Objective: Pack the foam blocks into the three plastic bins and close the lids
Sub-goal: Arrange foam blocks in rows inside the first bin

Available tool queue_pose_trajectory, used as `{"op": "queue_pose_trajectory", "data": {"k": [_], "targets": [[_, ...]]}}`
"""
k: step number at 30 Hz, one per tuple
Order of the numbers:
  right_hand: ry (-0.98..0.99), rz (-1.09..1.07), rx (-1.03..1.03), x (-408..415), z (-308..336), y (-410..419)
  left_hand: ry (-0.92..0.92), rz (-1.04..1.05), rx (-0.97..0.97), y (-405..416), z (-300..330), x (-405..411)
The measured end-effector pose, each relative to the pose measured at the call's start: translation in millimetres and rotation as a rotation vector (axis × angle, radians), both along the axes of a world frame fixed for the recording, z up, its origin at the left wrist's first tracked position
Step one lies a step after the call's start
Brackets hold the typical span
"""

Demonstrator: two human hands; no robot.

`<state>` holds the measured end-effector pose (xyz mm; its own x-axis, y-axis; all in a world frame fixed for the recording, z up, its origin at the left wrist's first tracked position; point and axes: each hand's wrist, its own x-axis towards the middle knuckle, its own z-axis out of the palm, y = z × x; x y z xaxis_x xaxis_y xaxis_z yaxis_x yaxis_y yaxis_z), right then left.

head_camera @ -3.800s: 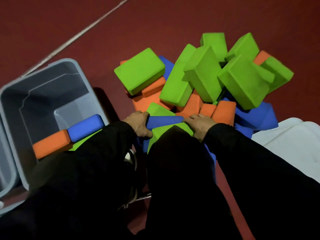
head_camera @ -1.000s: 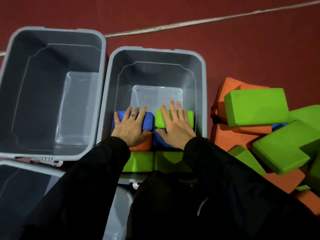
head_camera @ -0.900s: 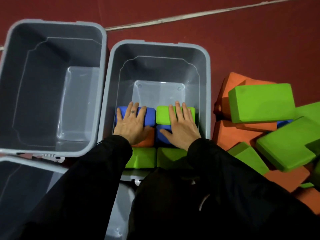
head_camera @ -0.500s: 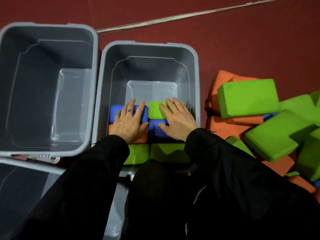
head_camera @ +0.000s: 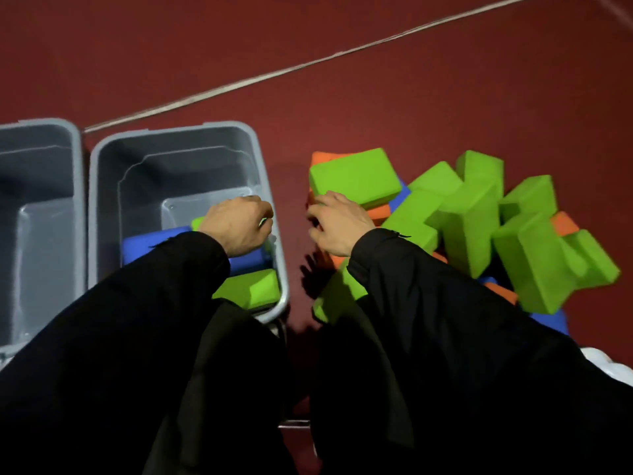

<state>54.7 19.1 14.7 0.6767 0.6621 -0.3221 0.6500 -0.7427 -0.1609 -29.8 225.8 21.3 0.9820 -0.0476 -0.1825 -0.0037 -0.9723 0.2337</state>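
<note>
The grey middle bin [head_camera: 154,173] holds a blue block [head_camera: 150,241] and a green block [head_camera: 253,289] at its near end; my sleeve hides the others. My left hand [head_camera: 239,224] hovers over the bin's right rim, fingers loosely curled, holding nothing. My right hand [head_camera: 339,222] is over the floor just right of the bin, fingers bent and apart, at the left edge of the loose pile, below a flat green block [head_camera: 356,176]. The pile [head_camera: 472,228] mixes green, orange and blue blocks.
A second grey bin [head_camera: 77,200] stands against the middle bin on the left and shows no blocks. A white lid [head_camera: 609,368] lies at the lower right. A pale line [head_camera: 308,63] crosses the dark red floor. My dark sleeves and legs fill the foreground.
Both hands have lifted off the blocks in the middle bin and swung right. The view has turned right, bringing the pile into the centre and cutting off the left bin.
</note>
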Motion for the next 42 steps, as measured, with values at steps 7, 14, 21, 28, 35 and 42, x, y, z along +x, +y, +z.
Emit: {"op": "queue_pose_trajectory", "data": {"k": [7,14,21,28,35,42], "targets": [[-0.011,-0.291,0.113,5,28,-134,0.003,-0.163,0.013,-124,31,38],[0.131,-0.767,0.128,-35,-17,-287,0.113,-0.319,-0.065,-238,-9,52],[0.214,-1.105,0.056,-95,-62,-363,0.358,-0.381,-0.149,-304,-68,59],[0.233,-1.148,0.108,-114,-97,-367,0.528,-0.37,-0.403,-374,-125,46],[0.13,-1.312,0.073,-101,-99,-365,0.624,-0.281,-0.445,-410,-153,31],[0.195,-1.393,0.107,-106,-95,-374,0.648,-0.08,-0.434,-428,-174,32]]}}
